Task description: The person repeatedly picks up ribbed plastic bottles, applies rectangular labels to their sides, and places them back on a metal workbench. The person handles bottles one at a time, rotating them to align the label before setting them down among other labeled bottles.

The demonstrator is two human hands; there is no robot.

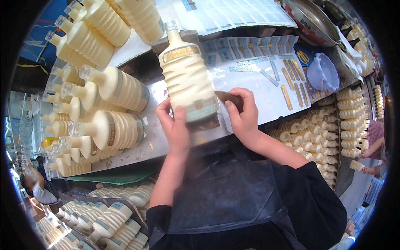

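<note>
The tabletop is carrying cream bottles massed at left, presumably for reach, and a white sheet at right. The central bottle is resting between the hands, neck pointing away; the left hand's grip is holding its base, seemingly for steadiness. The right hand's grip is pinching a dark brown piece; from where I am standing, its contact with the bottle is looking uncertain. Gold strips are lying separated on the sheet, likely avoiding overlap.

Strapped at head height, the left of two wide fisheye cameras peers steeply down over the dark glossy apron at the bare left hand and bare right hand, close below; the grey flat-topped workbench stretches beyond.
</note>
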